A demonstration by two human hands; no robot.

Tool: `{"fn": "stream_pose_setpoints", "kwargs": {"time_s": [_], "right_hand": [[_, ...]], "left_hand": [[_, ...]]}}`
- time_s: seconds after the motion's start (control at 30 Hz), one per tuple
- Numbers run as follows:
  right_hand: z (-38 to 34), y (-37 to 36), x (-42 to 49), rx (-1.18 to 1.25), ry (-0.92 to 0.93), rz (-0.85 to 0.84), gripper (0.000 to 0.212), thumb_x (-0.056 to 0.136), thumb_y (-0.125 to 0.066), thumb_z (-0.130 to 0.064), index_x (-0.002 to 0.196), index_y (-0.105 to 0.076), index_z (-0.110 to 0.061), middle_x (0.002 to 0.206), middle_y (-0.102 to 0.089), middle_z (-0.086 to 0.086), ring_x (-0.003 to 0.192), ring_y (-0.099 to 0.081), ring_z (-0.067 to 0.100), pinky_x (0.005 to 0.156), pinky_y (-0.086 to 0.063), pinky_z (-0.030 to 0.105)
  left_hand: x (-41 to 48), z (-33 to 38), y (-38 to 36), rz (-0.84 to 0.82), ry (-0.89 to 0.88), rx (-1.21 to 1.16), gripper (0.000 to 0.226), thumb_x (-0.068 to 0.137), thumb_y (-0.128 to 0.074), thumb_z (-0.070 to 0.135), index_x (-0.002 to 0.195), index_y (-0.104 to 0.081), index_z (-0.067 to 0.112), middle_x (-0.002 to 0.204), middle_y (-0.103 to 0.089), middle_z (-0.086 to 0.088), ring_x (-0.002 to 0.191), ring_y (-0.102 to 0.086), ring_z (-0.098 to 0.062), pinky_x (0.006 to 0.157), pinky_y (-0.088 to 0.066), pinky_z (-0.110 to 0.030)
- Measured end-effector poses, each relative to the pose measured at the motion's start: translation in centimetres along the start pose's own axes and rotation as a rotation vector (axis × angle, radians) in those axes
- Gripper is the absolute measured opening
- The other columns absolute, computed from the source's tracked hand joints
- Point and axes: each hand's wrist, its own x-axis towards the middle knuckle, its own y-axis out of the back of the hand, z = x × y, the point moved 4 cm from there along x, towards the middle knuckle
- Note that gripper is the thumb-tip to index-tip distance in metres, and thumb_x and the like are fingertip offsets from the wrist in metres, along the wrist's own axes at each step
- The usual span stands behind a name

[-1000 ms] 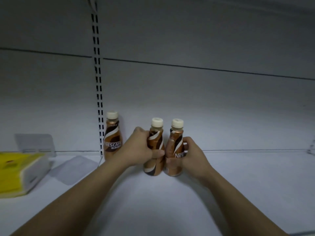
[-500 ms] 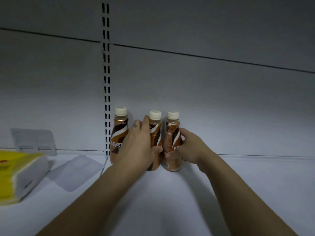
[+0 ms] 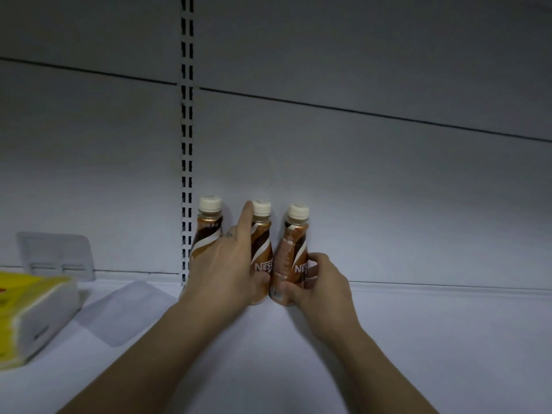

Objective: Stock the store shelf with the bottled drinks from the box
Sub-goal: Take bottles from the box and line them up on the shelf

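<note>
- These are small plastic drink bottles, full by the look of them. I judge them light enough for one hand each and stiff in the wall, with a smooth printed sleeve that may slip under a faint pinch.
- Each narrows above a wide belly and the cap is small. I would take hold low on the belly, where the fingers wrap well and the top does not swing.
- The bases look narrow, so a knock to one could topple its neighbour.
- The first bottle (image 3: 209,231) stands upright on the shelf (image 3: 418,339), just right of the slotted strip (image 3: 187,144) on the back wall. Nothing holds it, though my left hand (image 3: 230,270) covers its lower part.
- The middle bottle (image 3: 262,249) stands one place further right of the strip, close beside the first.
- My left hand has it: the thumb lies across the front low down and the forefinger runs straight up its side to the cap. My other fingers are hidden, so I cannot tell how firm the grip is.
- The right bottle (image 3: 294,252) is farthest from the strip, just beside the middle one and leaning a little. Its base looks to be on the shelf, but I cannot be sure.
- My right hand (image 3: 321,282) is curled round its lower belly, thumb in front — a full grasp.
- Well left of the strip lies a yellow pack (image 3: 27,312).
</note>
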Motion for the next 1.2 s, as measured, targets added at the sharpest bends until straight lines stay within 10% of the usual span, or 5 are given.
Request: {"fn": "stream_pose_setpoints", "kwargs": {"time_s": [0.27,0.8,1.2], "right_hand": [[-1.0,-0.9,-0.9,0.057,0.096,-0.012,0.064,0.078,-0.076,-0.026,0.112,-0.032,-0.058,0.098,-0.055,-0.027,0.091,-0.058,-0.005,0.072,-0.041,0.008],[-3.2,1.0,-1.8,-0.251,0.136,-0.003,0.082,0.076,-0.062,-0.061,0.144,-0.026,-0.031,0.133,-0.046,0.002,0.117,-0.053,0.023,0.091,-0.046,0.036],[2.0,17.9,-11.7,-0.809,0.072,0.241,0.085,0.082,-0.055,-0.064,0.151,-0.021,-0.028,0.160,-0.018,0.004,0.148,-0.011,0.017,0.120,0.005,0.048]], "left_hand": [[0.1,-0.8,-0.1,-0.001,0.034,-0.010,0.112,0.071,-0.078,0.032,0.145,0.007,0.035,0.132,-0.053,-0.004,0.111,-0.058,-0.024,0.086,-0.049,-0.041],[-0.9,0.5,1.4,0.002,0.087,-0.001,0.099,0.070,-0.079,0.030,0.144,-0.014,0.028,0.133,-0.050,-0.009,0.104,-0.059,-0.030,0.079,-0.051,-0.044],[-4.7,15.3,-2.6,-0.242,-0.578,-0.018,0.061,0.081,-0.047,0.068,0.130,-0.051,0.032,0.129,-0.056,0.008,0.119,-0.047,-0.015,0.094,-0.036,-0.033]]}}
